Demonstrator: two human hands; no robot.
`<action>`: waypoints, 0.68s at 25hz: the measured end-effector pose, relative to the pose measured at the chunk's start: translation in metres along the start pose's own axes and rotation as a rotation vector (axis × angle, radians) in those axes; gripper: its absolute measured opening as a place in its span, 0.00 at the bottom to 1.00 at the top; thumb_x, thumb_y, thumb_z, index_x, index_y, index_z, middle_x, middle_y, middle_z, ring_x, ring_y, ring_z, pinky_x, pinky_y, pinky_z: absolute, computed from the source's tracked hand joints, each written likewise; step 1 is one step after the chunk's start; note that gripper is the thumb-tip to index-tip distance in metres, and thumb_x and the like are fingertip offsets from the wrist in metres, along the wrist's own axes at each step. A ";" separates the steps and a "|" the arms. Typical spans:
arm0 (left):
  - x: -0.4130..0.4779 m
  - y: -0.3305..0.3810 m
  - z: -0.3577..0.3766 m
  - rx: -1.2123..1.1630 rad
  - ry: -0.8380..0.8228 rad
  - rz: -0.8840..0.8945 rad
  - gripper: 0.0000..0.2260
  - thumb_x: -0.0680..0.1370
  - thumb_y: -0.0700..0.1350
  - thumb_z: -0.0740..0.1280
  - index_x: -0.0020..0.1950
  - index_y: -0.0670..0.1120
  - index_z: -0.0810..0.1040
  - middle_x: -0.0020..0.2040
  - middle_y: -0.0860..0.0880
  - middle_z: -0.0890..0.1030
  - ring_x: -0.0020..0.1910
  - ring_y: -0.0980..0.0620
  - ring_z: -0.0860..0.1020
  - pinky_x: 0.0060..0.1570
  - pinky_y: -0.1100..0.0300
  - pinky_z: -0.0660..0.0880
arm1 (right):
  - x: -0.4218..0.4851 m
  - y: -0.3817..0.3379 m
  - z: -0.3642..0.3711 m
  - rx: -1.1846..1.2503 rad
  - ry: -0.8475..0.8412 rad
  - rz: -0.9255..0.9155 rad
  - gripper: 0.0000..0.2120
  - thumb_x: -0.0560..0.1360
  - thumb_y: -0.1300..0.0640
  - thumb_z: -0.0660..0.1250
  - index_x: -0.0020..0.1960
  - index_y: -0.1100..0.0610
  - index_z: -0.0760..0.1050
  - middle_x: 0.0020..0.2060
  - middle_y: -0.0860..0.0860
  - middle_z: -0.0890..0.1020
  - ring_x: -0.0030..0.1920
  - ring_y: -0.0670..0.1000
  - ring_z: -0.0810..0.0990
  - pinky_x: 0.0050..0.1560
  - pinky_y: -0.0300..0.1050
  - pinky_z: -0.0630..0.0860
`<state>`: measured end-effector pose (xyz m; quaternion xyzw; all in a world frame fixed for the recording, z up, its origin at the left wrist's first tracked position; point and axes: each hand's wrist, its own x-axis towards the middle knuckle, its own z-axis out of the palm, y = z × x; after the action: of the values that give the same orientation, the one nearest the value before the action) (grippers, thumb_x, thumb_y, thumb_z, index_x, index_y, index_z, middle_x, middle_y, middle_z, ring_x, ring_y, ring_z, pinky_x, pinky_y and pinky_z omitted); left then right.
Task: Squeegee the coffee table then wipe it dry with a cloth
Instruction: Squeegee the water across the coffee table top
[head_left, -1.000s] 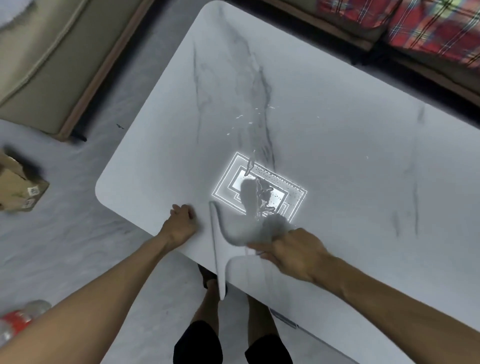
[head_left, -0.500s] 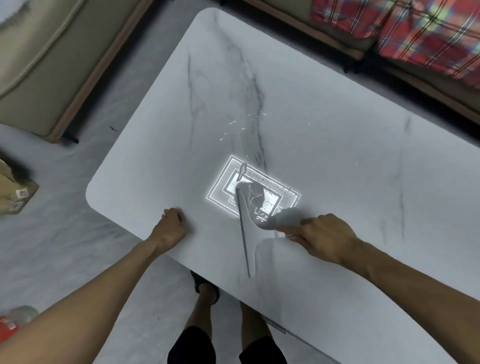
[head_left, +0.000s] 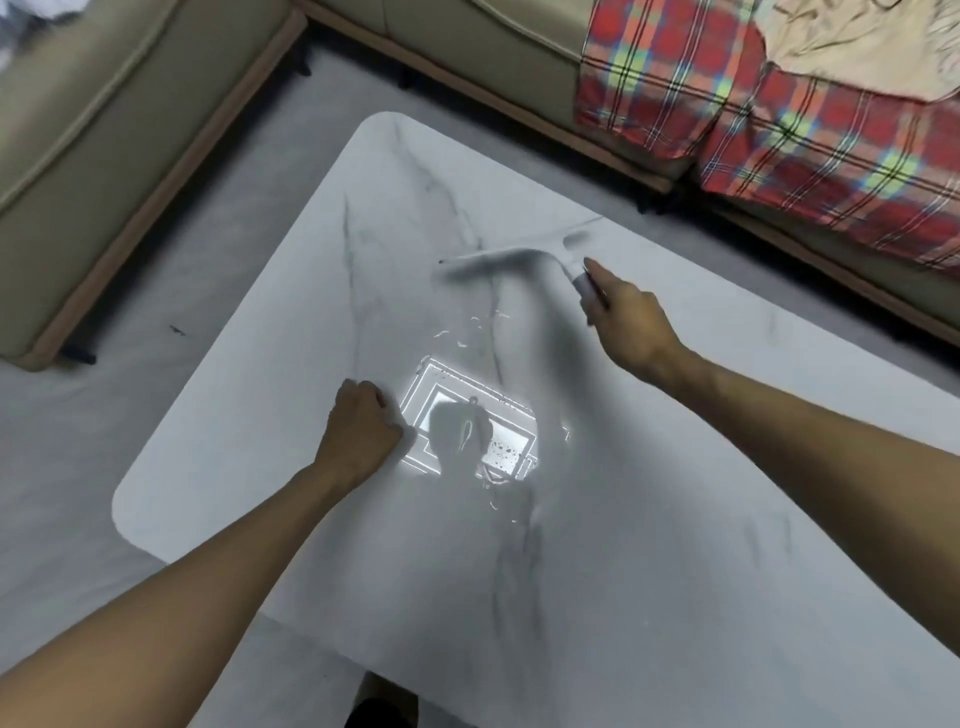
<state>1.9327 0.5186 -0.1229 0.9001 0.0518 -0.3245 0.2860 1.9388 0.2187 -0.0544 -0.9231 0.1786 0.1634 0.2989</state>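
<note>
Right hand (head_left: 631, 322) grip: blurred squeegee (head_left: 511, 257), marble-look table (head_left: 675, 519).

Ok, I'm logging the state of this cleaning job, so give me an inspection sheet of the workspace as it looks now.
Surface: marble coffee table, water droplets and a bright light reflection mid-top.
Job's things: squeegee blurred, far side of the top; no cloth seen.
Clutter: nothing seen on the table.
Hands: right hand grips the squeegee handle; left hand fisted on the top.
Cables: nothing seen.
Surroundings: beige sofas, plaid blanket, grey floor.
</note>
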 end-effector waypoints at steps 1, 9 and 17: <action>0.014 0.003 -0.002 0.037 -0.002 0.026 0.14 0.67 0.38 0.64 0.33 0.49 0.59 0.41 0.48 0.66 0.47 0.34 0.74 0.39 0.46 0.74 | 0.029 -0.013 0.000 -0.007 0.028 0.021 0.15 0.83 0.51 0.51 0.66 0.54 0.69 0.53 0.59 0.80 0.55 0.64 0.77 0.57 0.60 0.74; 0.069 -0.014 -0.001 0.232 -0.285 -0.030 0.14 0.72 0.39 0.60 0.57 0.43 0.65 0.76 0.30 0.50 0.76 0.32 0.52 0.69 0.47 0.64 | 0.139 -0.055 0.016 -0.207 0.070 0.086 0.14 0.82 0.58 0.51 0.63 0.54 0.69 0.55 0.63 0.79 0.49 0.65 0.77 0.49 0.55 0.74; 0.078 0.004 -0.006 0.190 -0.377 -0.120 0.25 0.71 0.40 0.60 0.68 0.39 0.61 0.72 0.26 0.52 0.75 0.29 0.45 0.71 0.43 0.62 | -0.015 0.017 -0.001 -0.301 -0.143 0.199 0.22 0.83 0.52 0.51 0.76 0.40 0.57 0.39 0.56 0.81 0.40 0.61 0.79 0.45 0.53 0.78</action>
<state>1.9988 0.5111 -0.1651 0.8418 0.0202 -0.5070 0.1844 1.9182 0.2087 -0.0561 -0.9212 0.2208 0.2821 0.1516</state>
